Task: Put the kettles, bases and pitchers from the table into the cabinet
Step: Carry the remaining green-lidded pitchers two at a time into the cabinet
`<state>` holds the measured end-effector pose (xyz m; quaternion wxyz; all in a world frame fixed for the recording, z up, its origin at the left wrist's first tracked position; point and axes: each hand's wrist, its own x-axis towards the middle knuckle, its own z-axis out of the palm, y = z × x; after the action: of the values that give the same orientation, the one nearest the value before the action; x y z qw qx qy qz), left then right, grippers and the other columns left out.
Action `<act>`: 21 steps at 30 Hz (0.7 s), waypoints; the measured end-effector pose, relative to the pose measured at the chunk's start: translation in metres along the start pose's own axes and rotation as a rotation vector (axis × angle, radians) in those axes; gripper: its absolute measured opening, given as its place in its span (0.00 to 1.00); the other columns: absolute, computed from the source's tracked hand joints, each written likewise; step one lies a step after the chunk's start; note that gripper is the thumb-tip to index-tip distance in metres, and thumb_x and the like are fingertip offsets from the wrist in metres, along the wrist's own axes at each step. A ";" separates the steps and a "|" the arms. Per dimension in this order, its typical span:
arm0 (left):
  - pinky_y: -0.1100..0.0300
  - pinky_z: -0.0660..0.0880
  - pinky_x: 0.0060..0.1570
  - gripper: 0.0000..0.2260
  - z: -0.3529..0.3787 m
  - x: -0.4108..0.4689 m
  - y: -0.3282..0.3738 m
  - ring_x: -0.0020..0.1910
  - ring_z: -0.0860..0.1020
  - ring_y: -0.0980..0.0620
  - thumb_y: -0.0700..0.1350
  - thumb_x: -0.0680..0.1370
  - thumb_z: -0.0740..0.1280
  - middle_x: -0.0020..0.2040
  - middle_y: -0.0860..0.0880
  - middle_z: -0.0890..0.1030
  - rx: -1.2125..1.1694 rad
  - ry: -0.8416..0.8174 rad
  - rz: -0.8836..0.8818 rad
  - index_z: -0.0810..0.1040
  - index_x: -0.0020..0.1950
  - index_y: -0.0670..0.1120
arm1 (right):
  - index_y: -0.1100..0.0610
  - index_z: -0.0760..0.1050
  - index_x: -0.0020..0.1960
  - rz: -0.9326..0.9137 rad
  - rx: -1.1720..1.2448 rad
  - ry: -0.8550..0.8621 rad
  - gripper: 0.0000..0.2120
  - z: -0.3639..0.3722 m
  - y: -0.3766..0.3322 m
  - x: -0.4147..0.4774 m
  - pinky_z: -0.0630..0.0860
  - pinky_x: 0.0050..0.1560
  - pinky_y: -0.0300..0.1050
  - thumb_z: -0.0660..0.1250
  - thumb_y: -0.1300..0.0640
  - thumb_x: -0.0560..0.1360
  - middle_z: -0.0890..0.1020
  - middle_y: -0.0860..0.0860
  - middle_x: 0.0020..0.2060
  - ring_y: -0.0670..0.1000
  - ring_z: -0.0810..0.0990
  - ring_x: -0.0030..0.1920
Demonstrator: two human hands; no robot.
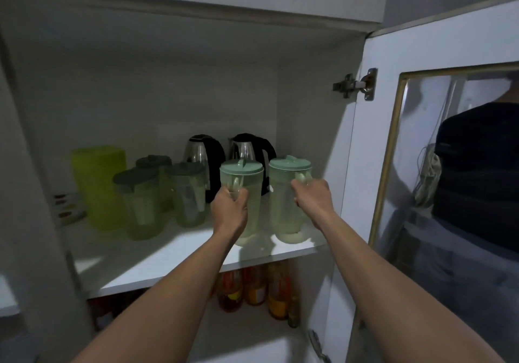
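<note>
One head-worn view, close to an open cabinet point(174, 82).
The wide-angle camera faces forward and a little downward onto the shelf point(179, 261), with the open door point(370, 152) at its right edge.

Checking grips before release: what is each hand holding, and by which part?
The left hand grips the left pitcher by its handle. The right hand grips the right pitcher by its handle.
</note>
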<state>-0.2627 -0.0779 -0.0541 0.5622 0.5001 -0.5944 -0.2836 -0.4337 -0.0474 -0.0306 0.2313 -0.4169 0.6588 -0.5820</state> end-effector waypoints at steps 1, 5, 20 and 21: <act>0.51 0.74 0.37 0.09 0.008 0.007 -0.005 0.38 0.77 0.46 0.48 0.80 0.64 0.39 0.45 0.80 0.004 0.009 -0.009 0.75 0.46 0.43 | 0.57 0.80 0.43 0.003 -0.011 0.000 0.14 0.003 0.004 0.011 0.82 0.47 0.55 0.66 0.46 0.69 0.84 0.54 0.38 0.58 0.85 0.42; 0.57 0.66 0.33 0.09 0.030 0.031 -0.025 0.36 0.75 0.49 0.47 0.80 0.64 0.38 0.49 0.77 0.039 0.050 -0.053 0.74 0.46 0.43 | 0.60 0.82 0.44 0.015 -0.042 0.004 0.18 0.020 0.021 0.044 0.82 0.48 0.55 0.67 0.46 0.68 0.86 0.58 0.41 0.60 0.86 0.44; 0.57 0.65 0.35 0.10 0.080 0.110 -0.066 0.40 0.76 0.42 0.46 0.80 0.66 0.42 0.41 0.78 0.006 0.072 -0.154 0.75 0.51 0.38 | 0.59 0.81 0.45 0.070 -0.043 -0.058 0.07 0.066 0.048 0.125 0.73 0.37 0.43 0.70 0.55 0.76 0.81 0.52 0.35 0.54 0.80 0.38; 0.57 0.64 0.34 0.10 0.081 0.114 -0.067 0.40 0.76 0.42 0.46 0.80 0.66 0.42 0.42 0.78 0.007 0.076 -0.162 0.75 0.50 0.39 | 0.60 0.81 0.46 0.075 -0.034 -0.064 0.07 0.069 0.049 0.128 0.72 0.35 0.42 0.70 0.55 0.77 0.82 0.52 0.36 0.54 0.80 0.37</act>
<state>-0.3061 -0.2227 -0.0870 0.5580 0.5589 -0.5311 -0.3068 -0.4628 -0.1934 -0.0691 0.2666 -0.4142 0.6761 -0.5480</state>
